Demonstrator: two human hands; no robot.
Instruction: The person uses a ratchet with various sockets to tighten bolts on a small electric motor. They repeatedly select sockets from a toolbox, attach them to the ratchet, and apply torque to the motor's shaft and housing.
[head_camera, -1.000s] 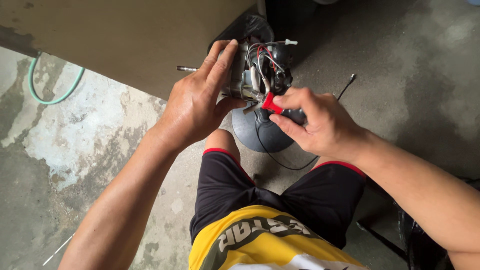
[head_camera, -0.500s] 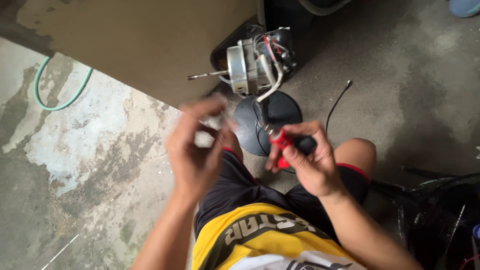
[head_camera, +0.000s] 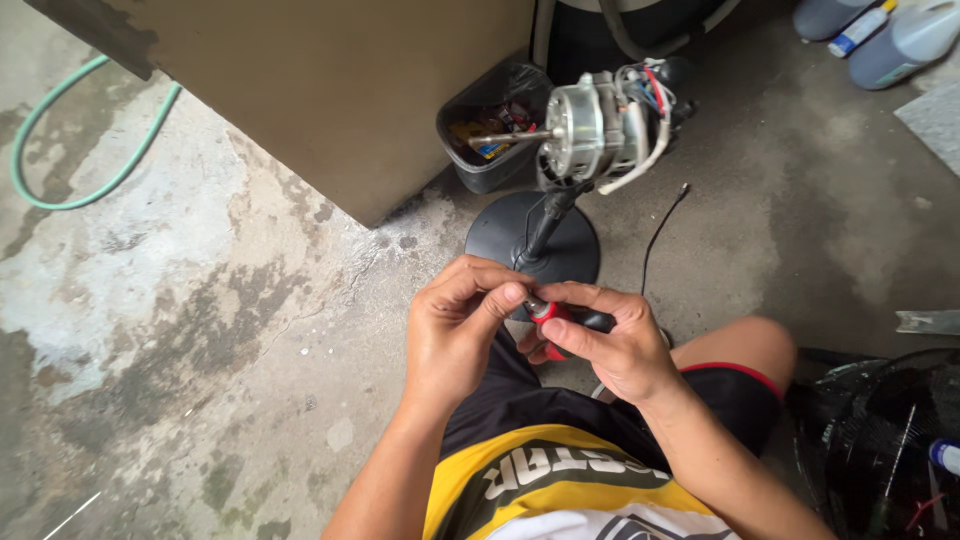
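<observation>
My right hand (head_camera: 618, 340) grips a screwdriver (head_camera: 560, 318) with a red and black handle, held over my lap. My left hand (head_camera: 462, 325) pinches at the tool's metal tip with thumb and forefinger; what sits between those fingers is too small to tell. Beyond my hands stands a bare fan motor (head_camera: 597, 127) with a protruding shaft and loose red, white and black wires, mounted on a black post and round base (head_camera: 500, 232). Both hands are apart from the motor.
A small black bin (head_camera: 470, 170) with scraps stands beside the motor against a tan wall. A green hose (head_camera: 60, 190) curves at the left. A black fan grille (head_camera: 890, 440) lies at the right, bottles (head_camera: 900, 35) at the top right. A black cord (head_camera: 655, 235) trails on the concrete.
My left hand has left the motor and come back to the screwdriver tip. Both hands have drawn down toward my lap, and my view has tilted so the motor stands farther away.
</observation>
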